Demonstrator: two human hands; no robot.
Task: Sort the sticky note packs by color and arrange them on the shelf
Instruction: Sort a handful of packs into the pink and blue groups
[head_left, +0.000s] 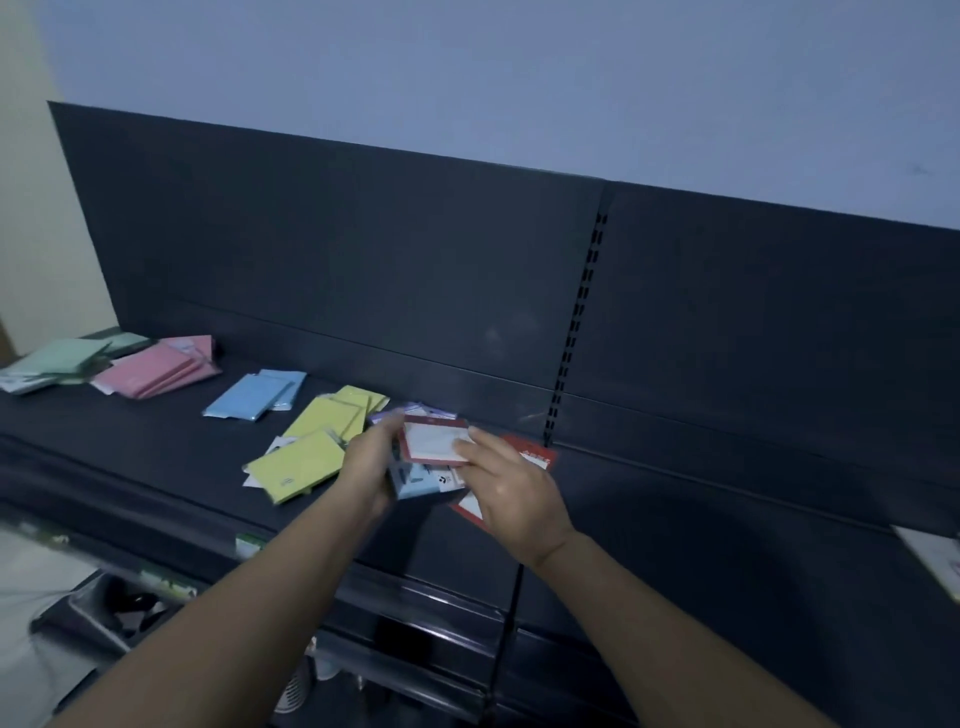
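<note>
- Grip state, head view: left hand (370, 460) is curled round a held stack (415, 482) of sticky note packs. We make out a pale blue pack low in it and a purple edge (387, 417) at the top.
- Red-framed pack (434, 440), white in the middle, sits on the front of that stack, tilted toward us.
- Right hand (511, 486) has its fingertips (464, 442) on the right edge of the red-framed pack. The thumb is hidden, so we cannot tell whether this grip pinches or only touches.
- Both hands hover above the shelf (156, 467), dark and flat, just right of the yellow packs (324, 422).
- Second red pack (537, 456) lies flat on the shelf under the right hand, partly covered by it.
- Yellow packs lie in a loose overlapping pile near the left hand, and one of them sits closest to the shelf's front edge.
- Blue packs (254, 395) lie left of the yellow, apart from them.
- Pink packs (156, 370) are further left, fanned out.
- Green packs (60, 358) are at the far left end, right beside the pink. We cannot tell if they touch.
- Back panel (363, 249) stands dark behind the shelf, with a slotted upright (574, 332) right of the hands.
- White flat item (932, 564) sits at the far right, cut off by the frame.
- Lower shelf (104, 613) at bottom left holds dark things, too dim to name.
- Light is low and the hands are slightly blurred.
</note>
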